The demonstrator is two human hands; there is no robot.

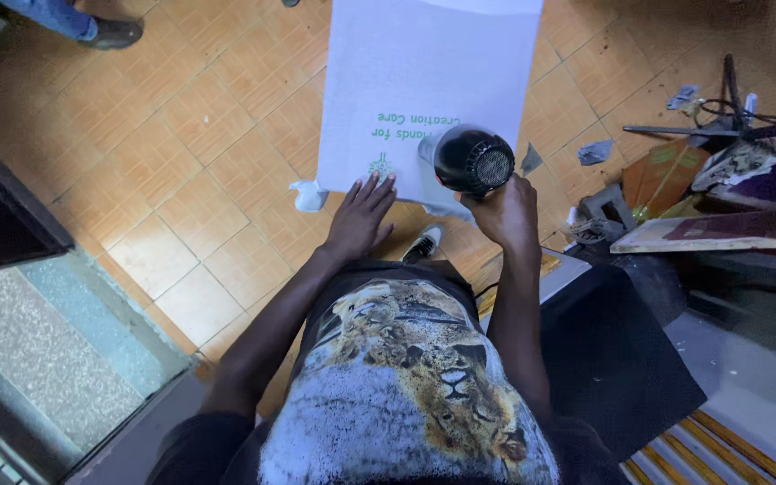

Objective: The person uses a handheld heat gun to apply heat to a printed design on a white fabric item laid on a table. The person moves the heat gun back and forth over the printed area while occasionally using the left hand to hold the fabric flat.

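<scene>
A white cloth bag [428, 72] with green print lies flat on the tiled floor, seen from above. My left hand [361, 216] rests flat on its near edge, fingers spread, beside the green mark. In my right hand [507, 211] is a black hair dryer [471, 160], held over the bag's near right corner with its round rear grille facing the camera. The dryer's nozzle is hidden beneath its body.
Orange floor tiles [190, 153] surround the bag. Another person's shoe [114, 33] stands at the top left. A clutter of boards, wire and scraps [702, 171] fills the right side. A dark ledge and grey stone step [38, 332] lie at left.
</scene>
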